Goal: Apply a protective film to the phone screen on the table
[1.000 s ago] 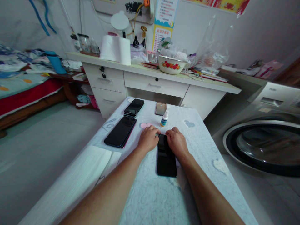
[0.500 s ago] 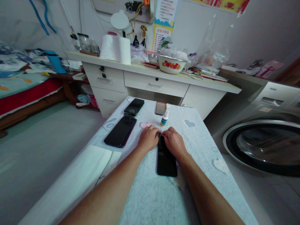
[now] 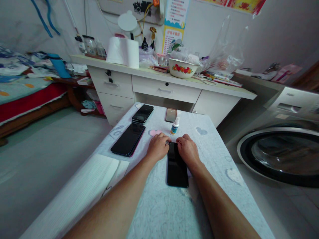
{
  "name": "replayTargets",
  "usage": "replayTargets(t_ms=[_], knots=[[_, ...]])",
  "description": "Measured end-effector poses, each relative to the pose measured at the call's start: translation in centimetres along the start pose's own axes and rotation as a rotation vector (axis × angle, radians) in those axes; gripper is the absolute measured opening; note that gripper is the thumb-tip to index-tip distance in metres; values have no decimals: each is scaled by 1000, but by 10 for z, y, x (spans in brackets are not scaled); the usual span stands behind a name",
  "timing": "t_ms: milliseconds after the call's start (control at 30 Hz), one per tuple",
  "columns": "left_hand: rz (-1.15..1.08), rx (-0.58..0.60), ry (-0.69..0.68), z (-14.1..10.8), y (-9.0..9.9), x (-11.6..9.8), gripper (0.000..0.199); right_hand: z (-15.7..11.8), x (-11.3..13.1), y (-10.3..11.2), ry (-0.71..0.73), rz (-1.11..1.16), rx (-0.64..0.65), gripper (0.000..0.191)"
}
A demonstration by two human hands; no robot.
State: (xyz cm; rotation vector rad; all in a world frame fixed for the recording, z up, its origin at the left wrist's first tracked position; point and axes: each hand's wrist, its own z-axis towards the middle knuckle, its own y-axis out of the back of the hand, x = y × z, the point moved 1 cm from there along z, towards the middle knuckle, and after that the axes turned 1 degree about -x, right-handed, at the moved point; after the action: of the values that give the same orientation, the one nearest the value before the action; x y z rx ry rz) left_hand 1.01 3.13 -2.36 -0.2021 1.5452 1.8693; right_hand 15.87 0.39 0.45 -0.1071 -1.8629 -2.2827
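Observation:
A black phone [image 3: 176, 171] lies face up on the cloth-covered table. My left hand [image 3: 159, 146] is closed at its top left corner, fingers pinched on something dark and too small to make out. At the phone's top right edge is my right hand [image 3: 187, 148], its fingers curled together; whatever they grip is hidden. Just beyond the hands stands a small white bottle [image 3: 174, 126] with a blue and yellow label. To the left lie a large dark phone stack [image 3: 128, 139] and a smaller stack of phones [image 3: 143, 113]. A brownish phone or case [image 3: 171, 115] rests at the far edge.
Behind the table stands a white desk [image 3: 149, 84] with a paper roll [image 3: 122, 51] and a flowered bowl [image 3: 183, 68]. A washing machine [image 3: 281, 109] is on the right. White folded material [image 3: 97, 172] lies along the table's left edge.
My right hand has shifted slightly to the right along the phone's top edge, leaving a wider gap between the hands. My left hand has stayed in place.

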Motion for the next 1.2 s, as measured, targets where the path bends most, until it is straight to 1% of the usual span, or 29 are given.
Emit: replayTargets(t_ms=[133,500,600,767,1067,1200], knots=[[-8,-7,-10,-1,1,-2,29,-1,2,-1,30,17,-16,26],[17,-20,-10,0,1,-2,26,-4,13,3,169,53,23,24],[25,-16,-8,0,0,-2,26,-4,13,3,182,54,23,24],[17,4,7,0,1,-2,27,-2,11,0,154,62,5,24],[21,-10,-3,0,1,-2,27,1,4,-2,51,13,-20,26],[18,-8,-4,0,2,-2,27,1,3,-1,27,-2,-20,26]])
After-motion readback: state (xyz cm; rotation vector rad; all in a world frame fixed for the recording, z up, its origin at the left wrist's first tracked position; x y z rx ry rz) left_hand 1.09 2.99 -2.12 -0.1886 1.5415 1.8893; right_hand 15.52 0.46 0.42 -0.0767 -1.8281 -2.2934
